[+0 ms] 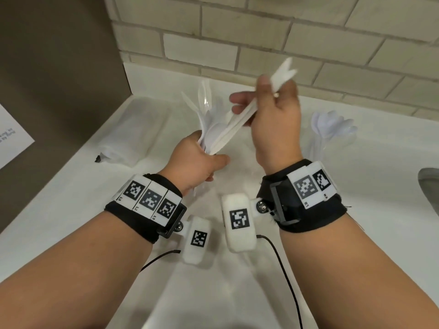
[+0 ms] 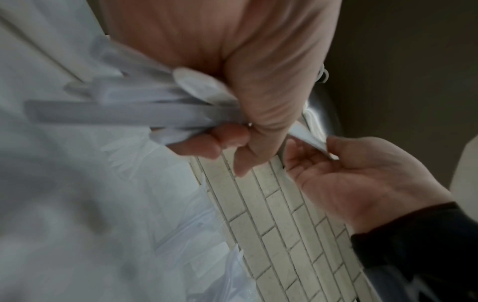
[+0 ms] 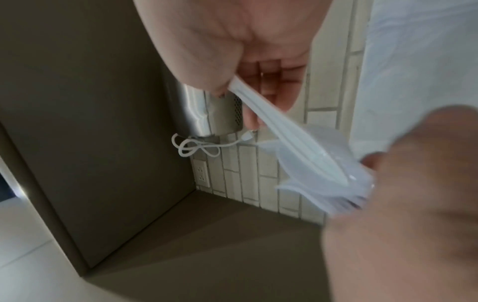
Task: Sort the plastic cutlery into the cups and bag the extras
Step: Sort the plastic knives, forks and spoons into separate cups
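Above the white bench [image 1: 71, 205], the left hand [image 1: 194, 162] was curled tight around a bunch of white plastic cutlery [image 1: 209, 124]. The right hand [image 1: 273, 119] pinched a few pieces [image 1: 240, 122] between thumb and fingers, their far ends still in the bunch. A cup of spoons [image 1: 332, 129] stood to the right, a plastic bag [image 1: 133, 131] lay to the left.
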`<state>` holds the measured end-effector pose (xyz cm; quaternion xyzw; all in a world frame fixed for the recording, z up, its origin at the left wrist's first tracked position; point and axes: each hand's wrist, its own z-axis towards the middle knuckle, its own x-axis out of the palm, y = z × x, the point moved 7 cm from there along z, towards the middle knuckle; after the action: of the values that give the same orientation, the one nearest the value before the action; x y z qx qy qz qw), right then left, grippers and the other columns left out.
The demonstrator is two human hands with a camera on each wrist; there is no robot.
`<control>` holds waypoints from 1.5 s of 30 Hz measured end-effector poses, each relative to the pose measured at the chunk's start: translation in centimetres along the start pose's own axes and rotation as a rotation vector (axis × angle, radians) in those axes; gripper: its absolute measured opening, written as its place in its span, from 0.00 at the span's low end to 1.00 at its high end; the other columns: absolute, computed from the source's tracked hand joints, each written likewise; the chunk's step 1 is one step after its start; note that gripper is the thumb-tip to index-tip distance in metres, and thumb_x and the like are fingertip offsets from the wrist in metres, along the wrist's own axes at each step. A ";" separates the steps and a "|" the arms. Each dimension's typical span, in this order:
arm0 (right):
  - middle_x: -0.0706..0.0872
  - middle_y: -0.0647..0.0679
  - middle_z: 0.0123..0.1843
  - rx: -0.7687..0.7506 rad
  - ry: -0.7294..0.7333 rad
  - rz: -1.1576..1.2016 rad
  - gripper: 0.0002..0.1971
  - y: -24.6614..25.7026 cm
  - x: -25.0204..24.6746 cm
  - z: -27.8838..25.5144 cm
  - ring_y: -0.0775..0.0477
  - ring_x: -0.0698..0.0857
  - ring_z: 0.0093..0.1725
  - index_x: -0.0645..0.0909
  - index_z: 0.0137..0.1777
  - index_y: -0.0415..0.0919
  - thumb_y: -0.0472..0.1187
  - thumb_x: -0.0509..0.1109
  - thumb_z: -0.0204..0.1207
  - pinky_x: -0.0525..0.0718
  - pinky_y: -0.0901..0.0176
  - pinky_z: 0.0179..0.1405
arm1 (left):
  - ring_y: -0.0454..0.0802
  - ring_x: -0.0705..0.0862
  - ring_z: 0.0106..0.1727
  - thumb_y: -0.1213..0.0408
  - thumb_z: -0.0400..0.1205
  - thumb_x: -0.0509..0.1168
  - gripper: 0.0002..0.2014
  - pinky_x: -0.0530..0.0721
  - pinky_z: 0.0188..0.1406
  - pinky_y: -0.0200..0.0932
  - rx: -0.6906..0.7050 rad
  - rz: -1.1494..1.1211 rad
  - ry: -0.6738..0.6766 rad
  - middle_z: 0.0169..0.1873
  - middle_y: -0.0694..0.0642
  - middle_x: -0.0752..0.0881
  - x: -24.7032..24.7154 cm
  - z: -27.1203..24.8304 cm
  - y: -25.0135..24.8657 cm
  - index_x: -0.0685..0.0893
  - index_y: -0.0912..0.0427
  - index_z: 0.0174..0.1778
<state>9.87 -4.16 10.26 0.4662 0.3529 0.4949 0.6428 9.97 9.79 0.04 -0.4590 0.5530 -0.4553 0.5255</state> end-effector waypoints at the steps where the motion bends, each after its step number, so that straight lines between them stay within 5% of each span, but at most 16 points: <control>1: 0.85 0.41 0.29 0.000 -0.049 0.121 0.05 0.8 -0.7 0.2 0.40 0.86 0.29 0.69 0.47 0.46 0.42 0.56 0.86 0.88 0.45 0.34 | 0.51 0.76 0.25 0.67 0.73 0.75 0.12 0.79 0.25 0.41 -0.005 -0.017 0.019 0.28 0.54 0.77 0.1 0.0 0.2 0.76 0.59 0.39; 4: 0.70 0.42 0.24 -0.051 -0.079 0.187 0.08 2.2 -1.8 0.7 0.42 0.74 0.18 0.67 0.48 0.45 0.43 0.51 0.88 0.78 0.58 0.18 | 0.50 0.73 0.22 0.62 0.79 0.71 0.11 0.77 0.28 0.45 -0.021 -0.098 0.086 0.20 0.51 0.74 0.4 -0.2 0.8 0.75 0.61 0.38; 6: 0.66 0.47 0.25 -0.039 -0.006 0.048 0.11 1.3 -1.3 0.9 0.48 0.66 0.19 0.69 0.45 0.43 0.47 0.55 0.87 0.69 0.62 0.18 | 0.49 0.74 0.23 0.54 0.80 0.68 0.14 0.79 0.32 0.47 -0.007 -0.126 0.150 0.19 0.49 0.75 0.9 -0.3 0.8 0.75 0.59 0.38; 9: 0.71 0.58 0.23 0.057 0.133 -0.192 0.13 -1.3 -0.4 0.4 0.56 0.70 0.22 0.78 0.37 0.48 0.54 0.70 0.77 0.69 0.60 0.26 | 0.49 0.74 0.24 0.47 0.78 0.68 0.17 0.80 0.34 0.48 0.018 -0.185 0.215 0.22 0.50 0.75 1.4 -0.6 0.3 0.75 0.58 0.38; 14: 0.77 0.56 0.28 0.077 0.165 -0.285 0.14 -2.8 -0.3 -0.3 0.55 0.78 0.27 0.81 0.43 0.46 0.53 0.79 0.68 0.78 0.58 0.32 | 0.46 0.74 0.26 0.45 0.78 0.65 0.22 0.79 0.31 0.44 -0.002 -0.260 0.228 0.27 0.50 0.75 1.8 -0.7 0.4 0.76 0.64 0.51; 20: 0.77 0.57 0.30 0.003 0.154 -0.343 0.12 -2.5 0.4 -0.2 0.62 0.76 0.29 0.74 0.35 0.49 0.44 0.74 0.75 0.77 0.70 0.34 | 0.48 0.75 0.28 0.45 0.79 0.60 0.22 0.80 0.33 0.43 -0.057 -0.343 0.241 0.29 0.52 0.77 1.9 -0.7 0.4 0.79 0.63 0.53; 26: 0.89 0.47 0.31 -0.066 -0.078 -0.112 0.10 -0.6 -1.3 1.0 0.51 0.79 0.25 0.66 0.40 0.49 0.43 0.61 0.83 0.77 0.57 0.33 | 0.49 0.73 0.26 0.47 0.80 0.61 0.19 0.77 0.31 0.44 -0.112 -0.398 0.222 0.27 0.52 0.77 1.7 -0.8 1.3 0.79 0.63 0.48; 32: 0.73 0.46 0.26 -0.216 -0.233 0.067 0.07 2.7 -3.6 1.6 0.44 0.80 0.19 0.66 0.46 0.51 0.44 0.52 0.87 0.79 0.55 0.20 | 0.48 0.72 0.25 0.48 0.77 0.63 0.18 0.75 0.28 0.42 -0.134 -0.454 0.232 0.26 0.53 0.75 1.6 -0.8 1.6 0.79 0.62 0.46; 36: 0.73 0.55 0.27 -0.097 -0.026 -0.151 0.08 0.8 -1.9 2.4 0.51 0.73 0.24 0.73 0.42 0.54 0.55 0.62 0.79 0.76 0.57 0.28 | 0.48 0.73 0.25 0.51 0.82 0.61 0.14 0.76 0.31 0.42 -0.116 -0.396 0.221 0.25 0.52 0.75 1.7 -0.6 1.6 0.82 0.60 0.45; 40: 0.78 0.62 0.23 0.153 0.214 -0.291 0.07 -2.6 -0.6 1.5 0.62 0.73 0.18 0.87 0.44 0.43 0.45 0.75 0.73 0.69 0.70 0.19 | 0.49 0.76 0.25 0.51 0.82 0.62 0.14 0.78 0.35 0.44 -0.103 -0.331 0.283 0.24 0.50 0.76 1.9 -0.8 1.4 0.84 0.58 0.44; 45: 0.75 0.61 0.15 0.328 0.291 -0.203 0.05 -4.0 0.0 0.6 0.59 0.68 0.13 0.86 0.37 0.46 0.40 0.74 0.74 0.64 0.67 0.19 | 0.51 0.75 0.26 0.47 0.77 0.63 0.19 0.76 0.35 0.45 -0.074 -0.231 0.315 0.24 0.49 0.76 1.9 -1.1 1.3 0.84 0.61 0.47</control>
<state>11.61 -4.60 6.68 0.4502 0.5628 0.4256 0.5473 8.80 8.17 -1.56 -0.4615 0.5885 -0.5582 0.3594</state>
